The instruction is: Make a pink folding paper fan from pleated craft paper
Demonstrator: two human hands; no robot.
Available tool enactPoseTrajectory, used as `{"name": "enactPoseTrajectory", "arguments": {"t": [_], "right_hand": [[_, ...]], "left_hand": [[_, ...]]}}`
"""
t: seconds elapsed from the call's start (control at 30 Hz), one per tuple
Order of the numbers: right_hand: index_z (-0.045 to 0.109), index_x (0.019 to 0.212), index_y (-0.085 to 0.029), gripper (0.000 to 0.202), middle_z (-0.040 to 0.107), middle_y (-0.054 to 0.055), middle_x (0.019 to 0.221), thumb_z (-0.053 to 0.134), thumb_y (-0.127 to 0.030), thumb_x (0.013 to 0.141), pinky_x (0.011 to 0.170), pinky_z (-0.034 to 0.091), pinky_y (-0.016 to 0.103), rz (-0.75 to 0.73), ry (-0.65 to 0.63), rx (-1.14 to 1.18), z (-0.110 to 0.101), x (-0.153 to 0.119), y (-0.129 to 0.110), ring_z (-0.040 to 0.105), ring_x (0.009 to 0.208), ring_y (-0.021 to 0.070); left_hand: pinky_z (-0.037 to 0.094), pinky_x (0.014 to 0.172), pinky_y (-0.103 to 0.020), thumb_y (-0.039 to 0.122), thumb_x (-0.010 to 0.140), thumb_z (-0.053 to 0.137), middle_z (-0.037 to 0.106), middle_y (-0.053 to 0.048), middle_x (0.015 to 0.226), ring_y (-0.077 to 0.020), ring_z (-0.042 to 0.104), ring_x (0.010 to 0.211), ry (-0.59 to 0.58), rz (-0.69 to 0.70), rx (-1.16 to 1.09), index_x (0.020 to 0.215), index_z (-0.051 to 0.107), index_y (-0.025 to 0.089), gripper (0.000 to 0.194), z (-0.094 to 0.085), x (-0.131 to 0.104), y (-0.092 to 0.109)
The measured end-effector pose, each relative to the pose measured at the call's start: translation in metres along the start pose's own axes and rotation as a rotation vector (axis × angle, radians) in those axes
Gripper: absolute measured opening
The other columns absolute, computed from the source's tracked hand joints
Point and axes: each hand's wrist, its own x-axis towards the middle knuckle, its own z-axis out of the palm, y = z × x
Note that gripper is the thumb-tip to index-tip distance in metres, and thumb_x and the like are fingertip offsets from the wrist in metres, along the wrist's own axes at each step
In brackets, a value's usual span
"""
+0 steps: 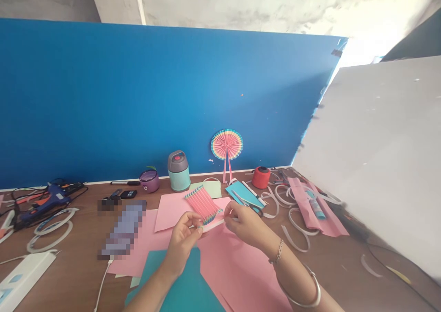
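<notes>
My left hand [188, 236] is closed in a pinch on the left end of a thin pale strip [214, 224]. Its other end runs to my right hand [243, 220], whose fingers are pinched together on it. Just beyond the strip lies a pleated pink paper [203, 204] with teal and yellow edges; its near edge comes close to my left fingertips, and I cannot tell whether they touch. Beneath are pink sheets [237, 257] and a teal sheet [182, 280]. Scissors [246, 202] rest on a blue paper [237, 192] beyond my right hand.
A round paper fan [226, 145] leans on the blue board [138, 96]. Along the back stand a turquoise flask [179, 174], a purple cup [149, 181] and a red pot [261, 178]. Curled white strips [296, 229] lie rightward; a glue gun [51, 199] and power strip [25, 280] lie leftward.
</notes>
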Motion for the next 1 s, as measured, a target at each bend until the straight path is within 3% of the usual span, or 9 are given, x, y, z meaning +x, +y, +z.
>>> {"name": "enactPoseTrajectory", "arguments": {"t": [0.83,1.0], "right_hand": [[0.052,0.075,-0.019,0.009,0.054,-0.003,0.059,0.045,-0.013,0.074,0.051,0.026,0.021,0.004,-0.019,-0.018,0.006,0.0,-0.002,0.045,0.054,0.0102],[0.051,0.073,-0.019,0.005,0.056,-0.002,0.064,0.046,-0.017,0.075,0.052,0.031,0.022,0.0,-0.015,0.124,0.003,0.0,-0.003,0.047,0.056,0.0106]], "left_hand": [[0.047,0.07,-0.029,0.033,0.071,0.069,0.047,0.001,0.074,-0.0127,0.045,0.068,-0.126,0.024,-0.005,0.087,0.057,0.021,0.023,0.004,-0.004,0.009],[0.048,0.074,-0.032,0.034,0.07,0.071,0.05,0.001,0.077,-0.0152,0.052,0.074,-0.054,0.007,-0.036,0.087,0.058,0.022,0.024,0.003,-0.002,0.011]]}}
